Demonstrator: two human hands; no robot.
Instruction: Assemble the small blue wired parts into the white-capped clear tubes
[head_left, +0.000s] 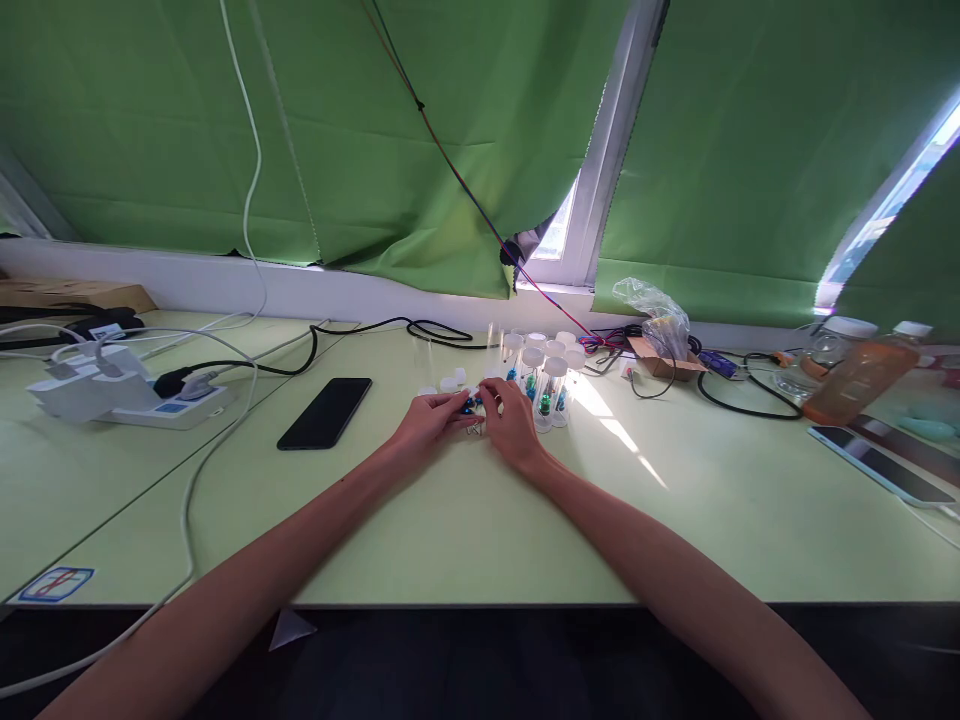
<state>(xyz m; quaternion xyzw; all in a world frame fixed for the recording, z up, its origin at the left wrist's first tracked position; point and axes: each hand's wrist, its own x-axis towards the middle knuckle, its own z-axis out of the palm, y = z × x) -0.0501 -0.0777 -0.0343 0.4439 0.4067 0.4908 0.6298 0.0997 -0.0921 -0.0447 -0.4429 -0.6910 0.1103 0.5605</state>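
My left hand (429,424) and my right hand (511,424) meet over the table, their fingertips pinched close together. Small dark-blue pieces (467,407) show at the left fingertips, too small to name; what the right fingers grip is hidden. Thin metal bits (474,430) lie just below the fingers. Beside my right hand stand several clear tubes with white caps (554,368), holding green and blue pieces. Loose white caps (450,384) lie behind my left hand. An uncapped clear tube (494,348) stands behind the hands.
A black phone (325,413) lies left of my hands. Further left sits a white power strip (174,408) with chargers and cables. At right are a small cardboard box (663,362) with a plastic bag, an orange-coloured bottle (862,378) and another phone (879,463). Green blinds (315,130) hang behind.
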